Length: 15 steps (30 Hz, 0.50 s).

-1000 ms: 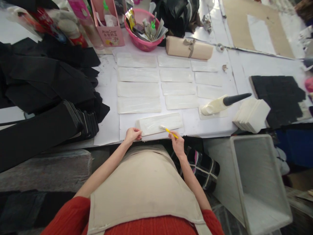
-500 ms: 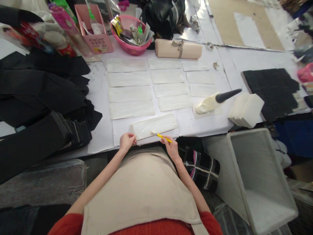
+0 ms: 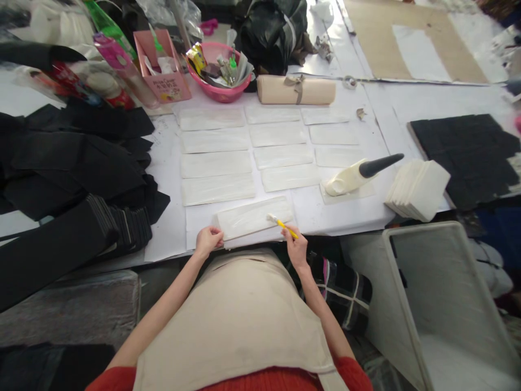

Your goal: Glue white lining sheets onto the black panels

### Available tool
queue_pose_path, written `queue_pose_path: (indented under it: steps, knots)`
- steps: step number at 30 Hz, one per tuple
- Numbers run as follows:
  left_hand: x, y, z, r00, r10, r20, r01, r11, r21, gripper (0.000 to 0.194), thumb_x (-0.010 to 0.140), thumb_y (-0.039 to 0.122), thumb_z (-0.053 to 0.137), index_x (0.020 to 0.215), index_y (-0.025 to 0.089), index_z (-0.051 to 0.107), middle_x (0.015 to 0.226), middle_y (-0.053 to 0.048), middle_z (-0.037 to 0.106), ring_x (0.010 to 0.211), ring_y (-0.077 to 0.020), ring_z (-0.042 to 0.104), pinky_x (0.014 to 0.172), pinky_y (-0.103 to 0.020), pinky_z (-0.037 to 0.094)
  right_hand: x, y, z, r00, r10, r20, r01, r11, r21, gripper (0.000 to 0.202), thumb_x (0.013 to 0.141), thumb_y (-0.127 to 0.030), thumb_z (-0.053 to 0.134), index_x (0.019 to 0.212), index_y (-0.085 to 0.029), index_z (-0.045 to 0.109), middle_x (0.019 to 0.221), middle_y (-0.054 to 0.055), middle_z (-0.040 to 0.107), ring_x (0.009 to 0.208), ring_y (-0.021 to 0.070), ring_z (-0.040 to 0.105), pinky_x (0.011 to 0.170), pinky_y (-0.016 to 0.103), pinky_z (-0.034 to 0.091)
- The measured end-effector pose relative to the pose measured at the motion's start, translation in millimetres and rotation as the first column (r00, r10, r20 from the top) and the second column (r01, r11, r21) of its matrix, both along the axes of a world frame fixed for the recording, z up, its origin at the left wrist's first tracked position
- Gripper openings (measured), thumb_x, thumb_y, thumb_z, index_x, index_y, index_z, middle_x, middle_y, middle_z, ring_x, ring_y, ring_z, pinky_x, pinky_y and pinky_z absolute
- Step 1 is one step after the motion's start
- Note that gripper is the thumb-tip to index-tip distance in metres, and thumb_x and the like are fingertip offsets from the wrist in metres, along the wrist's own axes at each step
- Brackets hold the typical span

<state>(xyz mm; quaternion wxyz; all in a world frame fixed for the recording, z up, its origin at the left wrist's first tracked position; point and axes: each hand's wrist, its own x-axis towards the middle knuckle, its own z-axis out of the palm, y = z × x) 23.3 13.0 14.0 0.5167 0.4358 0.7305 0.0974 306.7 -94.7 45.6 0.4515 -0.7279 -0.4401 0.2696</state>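
My right hand (image 3: 297,248) is closed around the yellow handle of a small brush (image 3: 281,224). The bristles rest on the right part of a whitish rectangular piece (image 3: 248,217) that looks wet and glossy, near the table's front edge. At the lower left corner of this piece, my left hand (image 3: 208,240) pinches it with thumb and fingers. Several similar pale rectangles (image 3: 217,189) lie in rows behind. A cream-coloured bottle with a long black nozzle (image 3: 345,178) lies tilted on a pale piece to the right.
Black cut pieces (image 3: 69,146) are heaped at the left. A pink basin (image 3: 223,95) of small items and a tied beige roll (image 3: 271,89) stand at the back. White hexagonal pieces (image 3: 419,187) are stacked at the right, above a large grey bin (image 3: 401,282).
The brush in my right hand has moved to the right along the pale piece. My left hand stays at the left corner. The camera view has shifted slightly.
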Motion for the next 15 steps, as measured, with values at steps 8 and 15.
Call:
queue_pose_path:
  steps: [8, 15]
  knots:
    - [-15, 10, -6.2, 0.942, -0.118, -0.315, 0.161, 0.981, 0.112, 0.041, 0.058, 0.040, 0.072, 0.088, 0.017, 0.057, 0.079, -0.005, 0.067, 0.071, -0.0208, 0.066, 0.060, -0.029, 0.050, 1, 28, 5.3, 0.994, 0.066, -0.087, -0.062, 0.997, 0.051, 0.031, 0.092, -0.041, 0.050, 0.108, -0.019, 0.064, 0.098, 0.009, 0.070, 0.087, 0.0199, 0.068, 0.080, 0.033, 0.054]
    - [-11, 8, -5.4, 0.978, -0.057, -0.200, 0.066, 0.997, 0.040, 0.036, 0.061, 0.033, 0.071, 0.089, 0.016, 0.057, 0.077, -0.004, 0.067, 0.065, -0.0187, 0.065, 0.059, -0.027, 0.049, -57, 45, -2.0, 0.802, 0.480, -0.355, -0.499, 0.866, 0.043, 0.029, 0.090, -0.041, 0.051, 0.104, -0.020, 0.065, 0.080, 0.002, 0.069, 0.075, 0.0153, 0.068, 0.072, 0.027, 0.054]
